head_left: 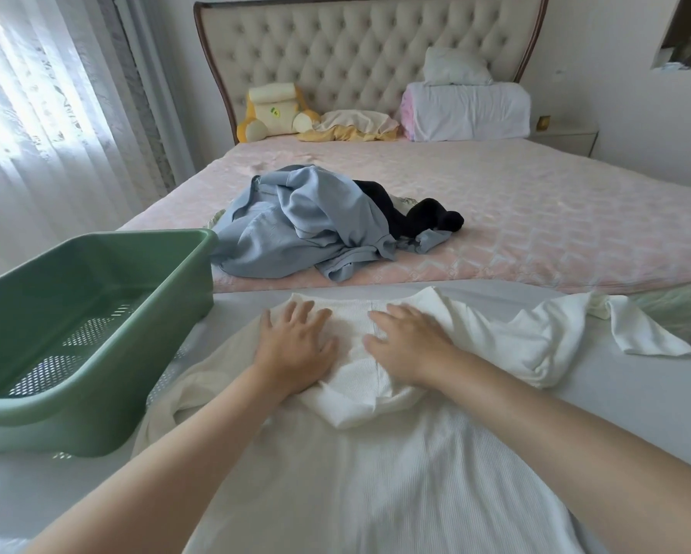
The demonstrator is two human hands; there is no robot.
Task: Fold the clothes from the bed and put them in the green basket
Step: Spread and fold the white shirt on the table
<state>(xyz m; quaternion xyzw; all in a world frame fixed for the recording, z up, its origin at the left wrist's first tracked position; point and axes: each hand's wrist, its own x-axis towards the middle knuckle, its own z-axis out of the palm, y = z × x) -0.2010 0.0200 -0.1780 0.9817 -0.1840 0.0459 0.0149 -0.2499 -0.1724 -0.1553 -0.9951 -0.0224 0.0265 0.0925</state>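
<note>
A white ribbed garment (pixel 376 473) is spread on the white sheet (pixel 635 393) in the lower centre of the frame, with its upper part gathered in a thick layer and one sleeve (pixel 555 333) thrown out to the right. The left hand (pixel 296 347) and the right hand (pixel 410 345) are laid flat on this layer, side by side, fingers straight and a little apart, and nothing is gripped. The step seems to be smoothing before the next fold. It is done well if the cloth is pressed from the middle outward, so that the wrinkles are pushed out, and if the loose sleeve is brought in before folding. The green basket (pixel 76 417) stands just beside the garment at the left and is seen without clothes inside. Further up, a light blue garment (pixel 296 225) and a black one (pixel 416 217) lie crumpled together on the pink bedcover (pixel 555 217), not yet folded.
</note>
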